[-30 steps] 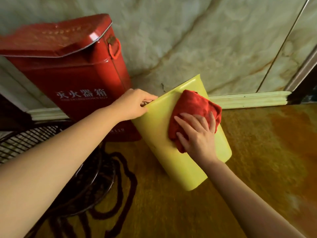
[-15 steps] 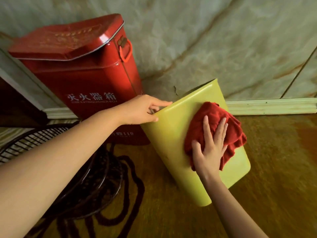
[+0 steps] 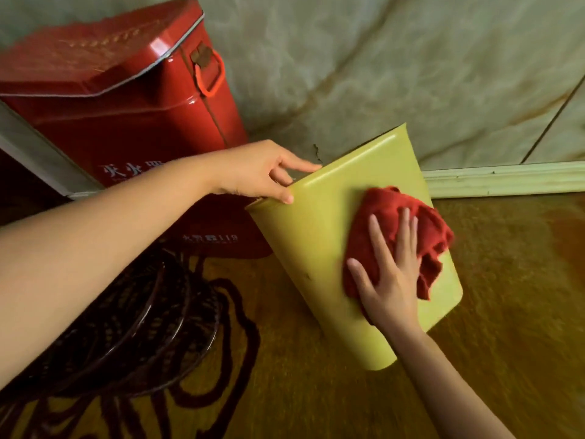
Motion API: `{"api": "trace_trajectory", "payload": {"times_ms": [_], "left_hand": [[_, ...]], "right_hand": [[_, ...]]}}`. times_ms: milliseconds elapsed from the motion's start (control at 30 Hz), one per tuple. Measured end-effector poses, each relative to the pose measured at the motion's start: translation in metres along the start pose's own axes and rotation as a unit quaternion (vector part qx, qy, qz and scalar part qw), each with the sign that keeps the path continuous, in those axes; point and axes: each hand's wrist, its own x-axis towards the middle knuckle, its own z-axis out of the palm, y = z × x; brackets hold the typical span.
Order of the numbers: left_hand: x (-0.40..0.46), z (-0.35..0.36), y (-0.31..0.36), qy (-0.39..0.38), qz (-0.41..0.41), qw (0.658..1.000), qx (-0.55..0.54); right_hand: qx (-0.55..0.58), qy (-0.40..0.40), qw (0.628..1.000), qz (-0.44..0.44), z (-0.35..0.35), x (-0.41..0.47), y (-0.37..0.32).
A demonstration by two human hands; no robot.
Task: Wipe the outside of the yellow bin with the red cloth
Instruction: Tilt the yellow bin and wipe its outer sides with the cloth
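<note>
Under right hand, red cloth half-hidden.

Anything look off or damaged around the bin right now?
Only a small dark crack or chip in the wall just behind the yellow bin. The bin's tilt is deliberate: left hand steadies its rim.

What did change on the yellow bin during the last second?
The right hand slid the red cloth across the yellow bin wall, from near the rim toward the base. The left hand kept gripping the rim; the bin stayed tilted beside the red metal box.
</note>
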Motion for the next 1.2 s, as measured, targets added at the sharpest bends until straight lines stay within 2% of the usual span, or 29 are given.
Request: {"api": "trace_trajectory", "payload": {"times_ms": [67, 133, 267, 333, 400, 467, 533, 600, 667, 800, 900, 1000, 1067, 1133, 1200], "left_hand": [[0.005, -0.002, 0.009, -0.010, -0.001, 1.000, 0.006], [0.006, -0.003, 0.015, -0.002, -0.006, 1.000, 0.010], [-0.001, 0.002, 0.020, 0.006, -0.023, 1.000, 0.004], [-0.003, 0.006, 0.028, 0.001, -0.013, 1.000, 0.010], [0.002, 0.010, 0.048, 0.002, -0.001, 1.000, 0.029], [0.016, 0.018, 0.075, 0.014, 0.022, 0.998, 0.058], [0.028, 0.027, 0.102, 0.034, 0.055, 0.994, 0.086], [0.033, 0.026, 0.116, 0.016, 0.079, 0.993, 0.084], [0.027, 0.017, 0.107, -0.011, 0.088, 0.990, 0.108], [0.012, 0.006, 0.078, 0.064, 0.058, 0.985, 0.151], [0.020, 0.015, 0.099, 0.051, 0.075, 0.986, 0.138], [0.039, 0.028, 0.132, 0.031, 0.116, 0.989, 0.089], [0.051, 0.038, 0.150, 0.048, 0.140, 0.987, 0.066], [0.056, 0.043, 0.154, 0.022, 0.151, 0.988, 0.035], [0.050, 0.036, 0.140, -0.018, 0.138, 0.989, 0.049]], "right_hand": [[-0.017, -0.014, 0.998, -0.063, 0.008, 0.031, -0.018], [0.002, -0.016, 0.999, -0.045, 0.005, 0.038, -0.009], [0.051, 0.040, 0.991, 0.118, -0.023, -0.013, 0.051], [0.064, 0.052, 0.981, 0.174, -0.027, -0.028, 0.055], [0.076, 0.056, 0.985, 0.146, -0.024, -0.024, 0.030], [0.057, 0.057, 0.996, 0.041, -0.018, -0.015, -0.004], [0.029, 0.076, 0.997, -0.013, -0.020, -0.010, -0.022], [0.040, 0.100, 0.994, -0.014, -0.033, -0.007, -0.013], [0.060, 0.090, 0.994, 0.022, -0.048, -0.004, 0.009], [0.138, 0.045, 0.979, 0.145, -0.057, 0.002, 0.031], [0.170, 0.080, 0.967, 0.172, -0.070, 0.008, 0.033], [0.153, 0.109, 0.978, 0.089, -0.088, 0.016, 0.020], [0.063, 0.134, 0.989, 0.028, -0.094, 0.021, 0.007], [0.005, 0.166, 0.986, 0.010, -0.097, 0.021, 0.006], [0.014, 0.175, 0.984, 0.024, -0.104, 0.025, 0.017]]}}
